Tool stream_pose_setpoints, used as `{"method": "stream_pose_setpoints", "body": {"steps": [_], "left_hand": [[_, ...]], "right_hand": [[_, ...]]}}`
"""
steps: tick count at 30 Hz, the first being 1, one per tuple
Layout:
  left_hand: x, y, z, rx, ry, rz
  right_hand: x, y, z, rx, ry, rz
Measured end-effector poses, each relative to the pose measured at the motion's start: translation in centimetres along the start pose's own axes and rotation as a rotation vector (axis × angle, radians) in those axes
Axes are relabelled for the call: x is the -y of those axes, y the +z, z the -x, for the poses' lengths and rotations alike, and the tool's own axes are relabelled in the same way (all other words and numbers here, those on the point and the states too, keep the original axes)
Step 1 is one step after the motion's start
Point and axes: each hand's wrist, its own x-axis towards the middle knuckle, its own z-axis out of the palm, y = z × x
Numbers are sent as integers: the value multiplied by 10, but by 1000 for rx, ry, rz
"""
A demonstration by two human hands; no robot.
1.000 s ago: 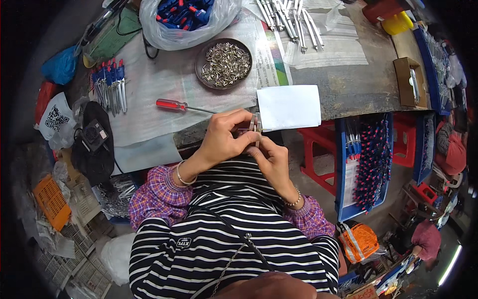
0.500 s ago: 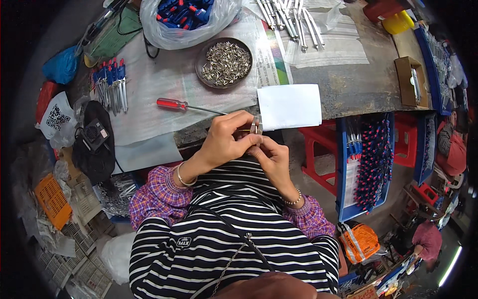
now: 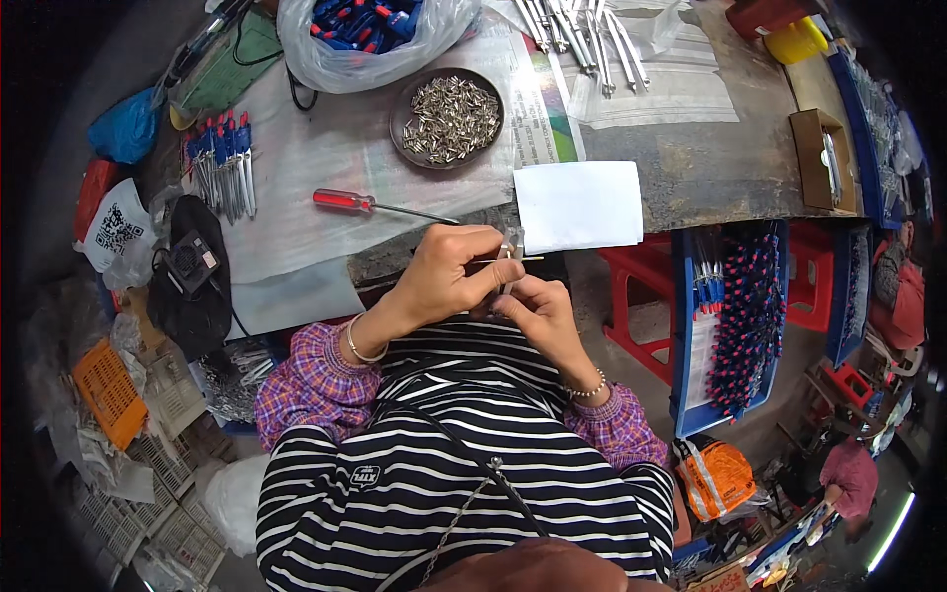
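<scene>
At the table's near edge my left hand (image 3: 449, 273) is closed, thumb and forefinger pinching a small silver metal part (image 3: 513, 240) with upright prongs. A thin yellowish rod (image 3: 534, 258) sticks out to the right beside the part; its other end lies behind my fingers. From below, my right hand (image 3: 538, 314) grips the same part between curled fingers and thumb. Most of the part is hidden. A screwdriver (image 3: 344, 200) with a red handle lies on the table, its shaft tip close to my left knuckles. Beyond stands a round dark bowl (image 3: 398, 135) heaped with small metal pins (image 3: 451, 118).
A white paper pad (image 3: 579, 207) lies right of my hands. Farther back are a plastic bag (image 3: 345, 77) of blue-and-red handles and long silver metal pieces (image 3: 592, 44). Blue-handled tools (image 3: 222, 163) lie left. A blue tray (image 3: 681, 395) of blue-and-red pieces sits by a red stool (image 3: 631, 296).
My right hand has shifted slightly down, its fingers turned more under the metal part. The yellowish rod now shows to the right of the part. The whole view has shifted a little.
</scene>
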Motion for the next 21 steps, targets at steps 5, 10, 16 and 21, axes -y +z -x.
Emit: {"method": "stream_pose_setpoints", "body": {"steps": [5, 10, 16, 21], "left_hand": [[-6, -1, 2, 59, -252, 187], [7, -7, 1, 124, -353, 537], [7, -5, -1, 182, -258, 818], [7, -5, 0, 42, -332, 657]], "right_hand": [[-8, 1, 0, -40, 48, -152], [-4, -19, 2, 218, 337, -517], [-15, -18, 6, 572, 394, -1072], [7, -9, 9, 248, 276, -577]]}}
